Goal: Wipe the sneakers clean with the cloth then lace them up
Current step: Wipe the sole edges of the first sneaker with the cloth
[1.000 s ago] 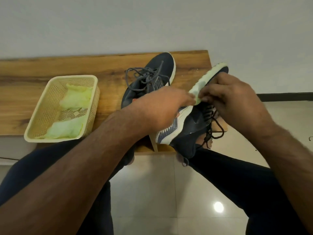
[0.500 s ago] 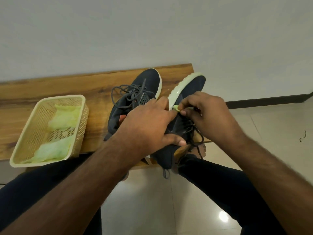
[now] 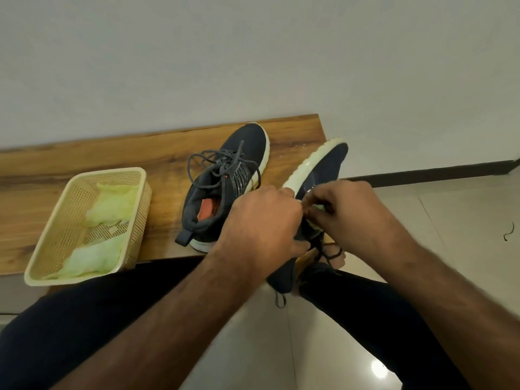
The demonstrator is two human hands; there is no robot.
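— Head view, centre right: why is that sneaker (image 3: 323, 167) tipped on its side?

— Likely so the sole edge faces up for wiping. The left hand (image 3: 264, 220) wraps it in a steadying grip; the right hand (image 3: 346, 212) pinches a pale green cloth (image 3: 319, 207) against it.

— And the other sneaker (image 3: 228, 187)?

— Upright on the table (image 3: 84, 164), laces loose, beside a basket (image 3: 50, 249) of spare cloths.

— Anything unclear?

— Most of the cloth hides under the fingers; the held shoe's laces are only partly visible.

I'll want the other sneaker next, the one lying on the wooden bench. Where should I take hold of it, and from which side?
Judging by its pose, grip the sneaker on the bench at the heel collar, coming from the near edge. It stands upright with its heel and pull tab toward you and its mouth open, so fingers can hook inside. The loose laces lie further forward, clear of that grip.
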